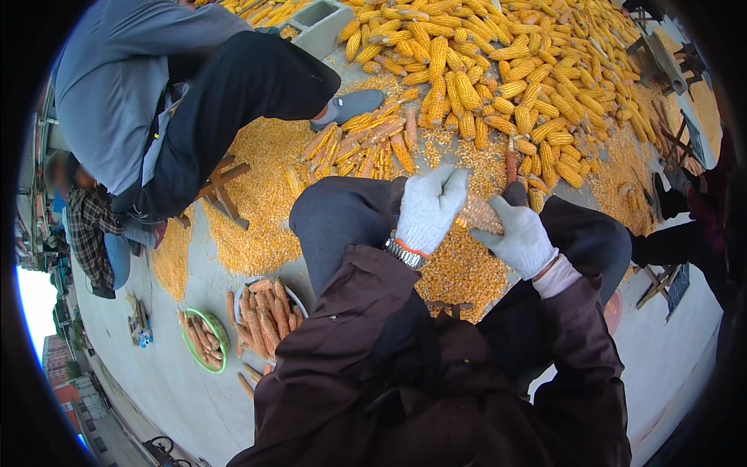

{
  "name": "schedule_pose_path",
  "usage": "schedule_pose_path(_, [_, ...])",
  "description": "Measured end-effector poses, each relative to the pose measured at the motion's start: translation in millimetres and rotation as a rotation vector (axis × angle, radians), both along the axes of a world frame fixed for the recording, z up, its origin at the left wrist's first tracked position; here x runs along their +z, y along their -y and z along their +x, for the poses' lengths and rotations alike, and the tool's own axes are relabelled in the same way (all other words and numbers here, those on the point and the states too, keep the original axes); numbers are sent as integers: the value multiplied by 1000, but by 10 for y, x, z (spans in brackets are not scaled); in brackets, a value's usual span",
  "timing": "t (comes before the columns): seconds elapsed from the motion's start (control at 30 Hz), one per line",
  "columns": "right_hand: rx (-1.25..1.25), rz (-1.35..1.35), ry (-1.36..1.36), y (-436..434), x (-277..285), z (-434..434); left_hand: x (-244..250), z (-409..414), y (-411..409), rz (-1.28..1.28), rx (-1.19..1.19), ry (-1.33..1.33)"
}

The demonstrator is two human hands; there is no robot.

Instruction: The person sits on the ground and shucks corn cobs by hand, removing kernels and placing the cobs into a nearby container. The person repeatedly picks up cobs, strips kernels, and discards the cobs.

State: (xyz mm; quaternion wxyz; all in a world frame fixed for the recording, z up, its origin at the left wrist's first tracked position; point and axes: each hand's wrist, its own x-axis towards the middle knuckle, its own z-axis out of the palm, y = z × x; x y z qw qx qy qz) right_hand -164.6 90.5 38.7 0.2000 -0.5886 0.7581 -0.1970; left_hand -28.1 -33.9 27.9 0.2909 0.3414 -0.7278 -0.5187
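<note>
A mostly stripped corn cob is held in front of me between my knees, with some yellow kernels left at its left end. My right hand, in a white knit glove, grips its right end between thumb and fingers. At the other end is my left hand, gloved alike, its fingers closed against the cob and partly hiding it. Loose corn kernels lie heaped below both hands. Just beyond my left knee are partly shelled corn ears.
A large pile of corn ears rises ahead, near a concrete block. Bare cobs fill a bowl and a green basket at left. A person sits close on a wooden stool; other people are at both sides.
</note>
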Motion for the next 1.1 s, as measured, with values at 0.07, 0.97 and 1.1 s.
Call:
schedule_pose_path(0.07, [11,25,-124,-38,-26,-10,-9,0,0,21,-32,-5])
schedule_pose_path(0.97, [-16,493,971,-37,144,-137,226,233,71,13,-172,8])
schedule_pose_path(1.1, [23,478,1118,-29,73,-140,268,234,65,366,-60,19])
